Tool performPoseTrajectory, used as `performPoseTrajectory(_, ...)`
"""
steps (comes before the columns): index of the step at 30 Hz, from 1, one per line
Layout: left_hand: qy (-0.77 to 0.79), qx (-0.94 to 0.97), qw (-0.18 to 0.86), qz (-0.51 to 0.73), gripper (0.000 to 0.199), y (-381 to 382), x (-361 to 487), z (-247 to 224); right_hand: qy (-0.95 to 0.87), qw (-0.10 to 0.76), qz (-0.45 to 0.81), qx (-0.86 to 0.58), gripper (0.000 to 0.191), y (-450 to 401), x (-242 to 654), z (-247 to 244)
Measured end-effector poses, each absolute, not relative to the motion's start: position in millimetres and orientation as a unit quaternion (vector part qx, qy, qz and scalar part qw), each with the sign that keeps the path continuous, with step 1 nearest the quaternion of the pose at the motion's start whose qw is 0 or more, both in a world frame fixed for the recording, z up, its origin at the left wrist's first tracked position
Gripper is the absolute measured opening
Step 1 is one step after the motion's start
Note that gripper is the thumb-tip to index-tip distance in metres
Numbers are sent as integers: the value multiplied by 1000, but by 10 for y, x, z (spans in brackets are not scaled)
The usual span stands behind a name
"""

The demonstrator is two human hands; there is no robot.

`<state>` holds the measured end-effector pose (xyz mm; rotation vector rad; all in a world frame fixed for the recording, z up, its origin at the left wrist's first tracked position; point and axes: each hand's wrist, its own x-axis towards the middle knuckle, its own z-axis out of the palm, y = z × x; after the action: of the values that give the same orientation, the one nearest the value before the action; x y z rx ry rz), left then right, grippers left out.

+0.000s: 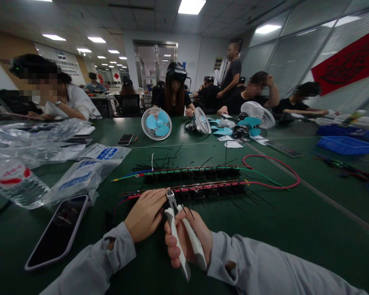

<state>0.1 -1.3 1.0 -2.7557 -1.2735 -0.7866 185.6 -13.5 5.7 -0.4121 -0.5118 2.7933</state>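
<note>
My right hand (189, 235) is wrapped round the white-handled cutting pliers (184, 229), whose handles stand apart. Their metal jaws point away from me and meet the near wire harness (212, 187), right by my left fingertips. This harness is a long black strip with red wires and many thin black cable-tie tails sticking out. My left hand (146, 214) lies over its left part, fingers on top and thumb on the near side, gripping it. Behind runs a second harness (190, 171) with green and blue wires, a white tie standing up from its left part.
At left are a phone (58, 233), a water bottle (17, 184) and plastic bags (86, 168). Across the table stand fans with blue blades (156, 123), and a red cable loop (298, 176) lies at right. Blue trays (347, 145) sit farther right. Several people sit beyond.
</note>
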Motion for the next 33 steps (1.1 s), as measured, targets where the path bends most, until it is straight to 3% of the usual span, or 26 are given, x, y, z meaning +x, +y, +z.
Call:
performPoseTrajectory(10,-406,-879,6,-250,52,-7,-2,-4,-188,145,949,-209,28,-151,1816,48)
performPoseTrajectory(18,-407,-880,5,-246,53,4,-7,-9,-192,140,956,-171,30,-139,1831,12)
performPoseTrajectory(33,-386,-892,-12,-236,52,12,-71,5,-217,115,960,-132,58,-114,1826,-37)
